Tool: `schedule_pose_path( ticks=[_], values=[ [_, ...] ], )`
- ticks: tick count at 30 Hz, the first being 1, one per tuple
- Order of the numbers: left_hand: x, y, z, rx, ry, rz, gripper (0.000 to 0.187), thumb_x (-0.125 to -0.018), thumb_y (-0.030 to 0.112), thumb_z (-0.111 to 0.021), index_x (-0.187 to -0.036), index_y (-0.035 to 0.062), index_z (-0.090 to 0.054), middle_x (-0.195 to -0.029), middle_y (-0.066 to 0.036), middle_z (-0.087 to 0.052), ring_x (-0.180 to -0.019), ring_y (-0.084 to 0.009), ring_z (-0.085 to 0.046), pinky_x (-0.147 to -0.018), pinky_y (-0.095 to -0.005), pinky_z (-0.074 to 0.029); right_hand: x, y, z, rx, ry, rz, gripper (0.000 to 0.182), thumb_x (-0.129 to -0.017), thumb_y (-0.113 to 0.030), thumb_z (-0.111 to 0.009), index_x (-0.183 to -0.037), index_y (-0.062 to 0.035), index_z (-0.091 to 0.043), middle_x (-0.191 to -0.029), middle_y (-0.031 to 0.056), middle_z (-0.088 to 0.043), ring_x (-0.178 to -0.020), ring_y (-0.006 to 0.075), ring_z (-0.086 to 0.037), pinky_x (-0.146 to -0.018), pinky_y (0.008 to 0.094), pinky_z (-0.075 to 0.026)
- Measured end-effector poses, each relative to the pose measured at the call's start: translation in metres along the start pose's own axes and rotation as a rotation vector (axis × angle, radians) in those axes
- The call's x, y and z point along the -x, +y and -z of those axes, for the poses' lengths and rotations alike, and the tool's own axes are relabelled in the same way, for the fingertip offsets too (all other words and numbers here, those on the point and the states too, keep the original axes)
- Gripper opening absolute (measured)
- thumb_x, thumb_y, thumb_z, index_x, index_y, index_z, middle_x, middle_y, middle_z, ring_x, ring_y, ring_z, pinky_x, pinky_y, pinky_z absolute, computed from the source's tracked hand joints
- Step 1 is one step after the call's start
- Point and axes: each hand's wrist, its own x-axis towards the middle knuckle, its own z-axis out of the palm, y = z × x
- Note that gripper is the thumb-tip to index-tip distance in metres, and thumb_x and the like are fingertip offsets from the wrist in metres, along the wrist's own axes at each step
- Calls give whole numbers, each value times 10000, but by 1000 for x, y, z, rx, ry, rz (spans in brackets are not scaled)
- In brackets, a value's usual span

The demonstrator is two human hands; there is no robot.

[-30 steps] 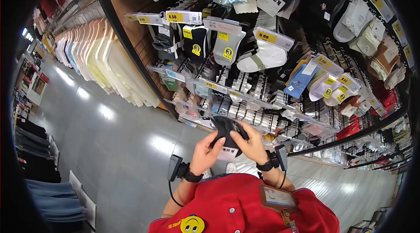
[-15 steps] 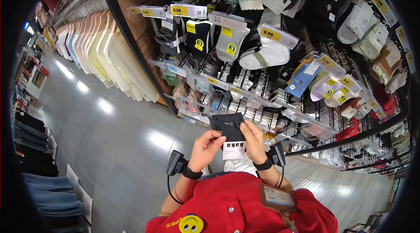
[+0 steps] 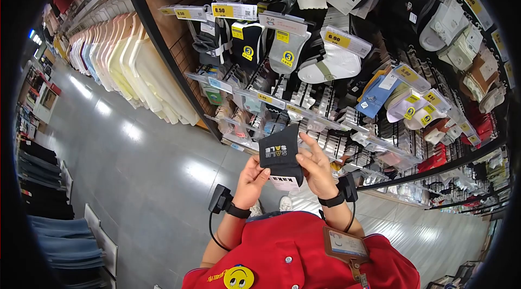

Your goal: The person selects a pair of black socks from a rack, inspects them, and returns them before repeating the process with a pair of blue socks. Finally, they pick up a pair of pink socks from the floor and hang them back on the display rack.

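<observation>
A pair of black socks [image 3: 279, 153] with "SALE" lettering is held up between my two hands in the lower centre. Its white "kaka" label [image 3: 285, 182] hangs at the end nearer my body, partly covered by the socks. My left hand [image 3: 253, 179] pinches the lower left edge with thumb and fingers. On the right edge, my right hand [image 3: 316, 167] grips with the thumb near the fabric, some fingers raised behind. Both wrists wear black straps with small devices.
Racks of packed socks [image 3: 328, 66] with price tags rise ahead and to the right. Light shirts [image 3: 135, 66] hang at the upper left. Folded jeans [image 3: 65, 240] lie at the lower left. Grey floor [image 3: 146, 180] stretches along the left.
The socks have been opened out and raised, so the "SALE" print now faces up. Both hands have shifted, and the fingers of my right hand have spread more.
</observation>
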Motion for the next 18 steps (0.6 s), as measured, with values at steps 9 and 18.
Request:
schedule_pose_path(
  ticks=[9,18],
  values=[
    [-1,16,-20,-127,-2,4,415,-852,16,-518,-1233,-4,-355,-1051,-39,-562,-1013,-110,-511,-879,-250,-385,-4,3,0,161,14,203,553,-822,78,-503,-1317,-12,-275,-1088,131,-575,-957,139,-554,-841,255,-427],
    [-8,-1,-5,-12,215,17,320,-864,0,-520,-1178,-5,-461,-1087,-55,-571,-962,-114,-539,-831,-233,-426,0,-1,2,316,-15,52,348,-874,-102,-552,-1203,-25,-468,-1058,12,-544,-941,75,-507,-800,217,-423]
  ],
)
